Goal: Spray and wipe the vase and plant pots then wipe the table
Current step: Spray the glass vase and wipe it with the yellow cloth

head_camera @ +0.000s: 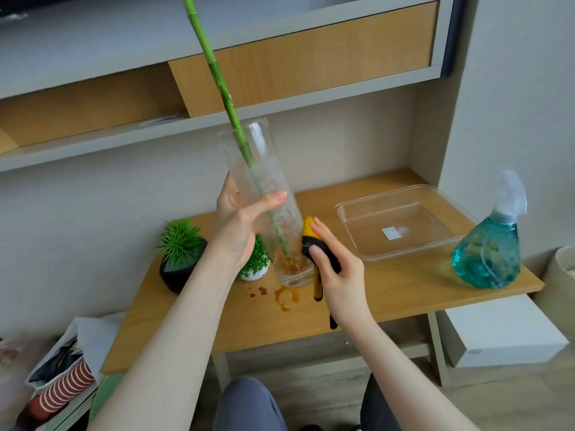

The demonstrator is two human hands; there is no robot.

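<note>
Head view | left hand grips tilted glass vase at frame centre, above desk | right hand clamps cloth against it | risk: wet glass slips, bamboo stalk tips vase.

Grey wall, wood-fronted shelving, pale wooden floor.

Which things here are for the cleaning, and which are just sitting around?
For the cleaning:
glass vase, held by the left hand
cloth, held by the right hand
spray bottle
dark pot
white pot
table with brown stains

Just sitting around:
clear plastic tray
white box
</note>
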